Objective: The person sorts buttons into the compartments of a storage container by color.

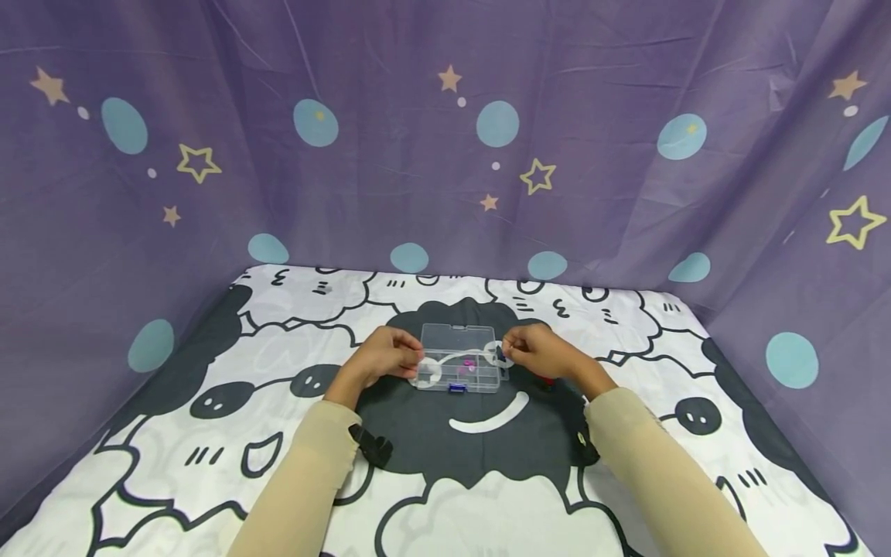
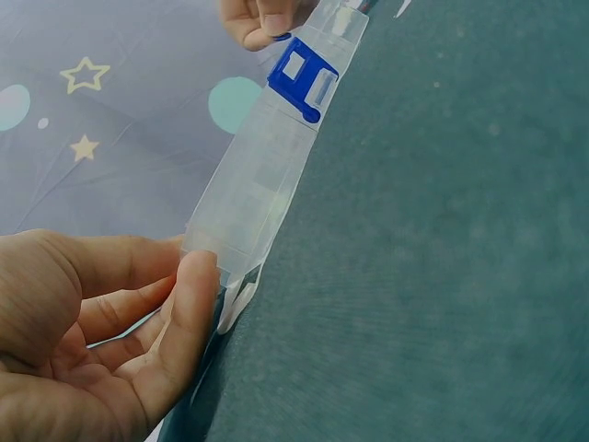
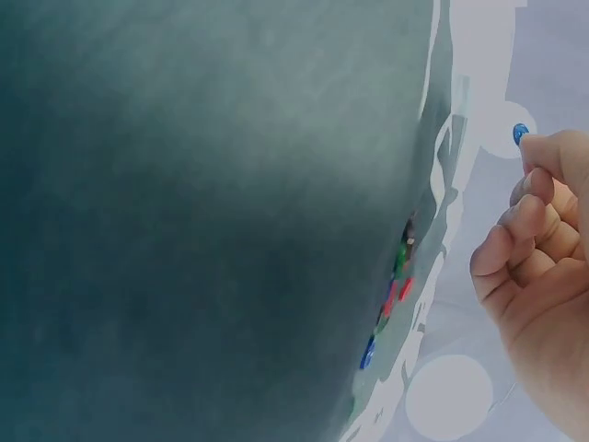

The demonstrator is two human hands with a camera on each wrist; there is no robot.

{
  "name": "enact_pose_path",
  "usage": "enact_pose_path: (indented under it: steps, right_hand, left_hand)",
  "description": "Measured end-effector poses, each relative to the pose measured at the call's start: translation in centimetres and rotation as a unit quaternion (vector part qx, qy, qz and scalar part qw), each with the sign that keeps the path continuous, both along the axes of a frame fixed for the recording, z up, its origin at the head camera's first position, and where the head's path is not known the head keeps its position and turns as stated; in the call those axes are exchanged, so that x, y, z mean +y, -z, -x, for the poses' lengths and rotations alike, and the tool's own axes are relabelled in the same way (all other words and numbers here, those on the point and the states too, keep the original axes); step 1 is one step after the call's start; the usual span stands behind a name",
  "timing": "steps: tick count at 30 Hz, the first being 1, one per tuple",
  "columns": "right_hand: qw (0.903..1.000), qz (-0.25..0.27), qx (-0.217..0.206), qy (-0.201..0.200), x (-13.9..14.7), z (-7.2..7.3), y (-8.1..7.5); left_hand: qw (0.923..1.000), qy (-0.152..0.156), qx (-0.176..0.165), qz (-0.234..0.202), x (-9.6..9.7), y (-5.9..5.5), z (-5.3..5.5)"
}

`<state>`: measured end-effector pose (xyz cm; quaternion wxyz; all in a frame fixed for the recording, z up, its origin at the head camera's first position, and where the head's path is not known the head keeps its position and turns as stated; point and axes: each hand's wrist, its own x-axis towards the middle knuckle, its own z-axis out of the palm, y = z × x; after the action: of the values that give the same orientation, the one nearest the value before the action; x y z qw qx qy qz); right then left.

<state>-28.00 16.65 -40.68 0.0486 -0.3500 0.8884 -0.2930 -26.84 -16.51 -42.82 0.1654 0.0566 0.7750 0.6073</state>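
A clear plastic compartment box (image 1: 480, 381) with a blue latch (image 2: 304, 81) lies on the dark part of the cloth, its clear lid (image 1: 445, 337) raised at the back. Some small pink pieces (image 1: 469, 363) are inside. My left hand (image 1: 386, 357) pinches the box's left end between thumb and fingers, as the left wrist view (image 2: 129, 322) also shows. Over the box's right side, my right hand (image 1: 544, 350) pinches a small shiny blue piece (image 3: 521, 134) at its fingertips. Whether that piece is a bead or a button I cannot tell.
Several small coloured pieces (image 3: 394, 299), red, green and blue, lie on the cloth near my right hand. A bit of red (image 1: 547, 381) shows beneath my right wrist. The sheep-print cloth (image 1: 445, 456) covers the surface, and a purple curtain (image 1: 390, 186) stands behind.
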Motion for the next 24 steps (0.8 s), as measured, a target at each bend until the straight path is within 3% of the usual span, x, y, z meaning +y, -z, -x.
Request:
enact_pose_path:
  steps: [14, 24]
  right_hand:
    - [0.9997, 0.006, -0.023, -0.005, -1.4, 0.0, 0.0]
    - [0.9991, 0.021, -0.03, 0.02, 0.1, 0.1, 0.7]
  left_hand:
    - [1.0, -0.001, 0.0, -0.004, 0.0, 0.0, 0.0]
    - [1.0, -0.001, -0.001, -0.004, 0.0, 0.0, 0.0]
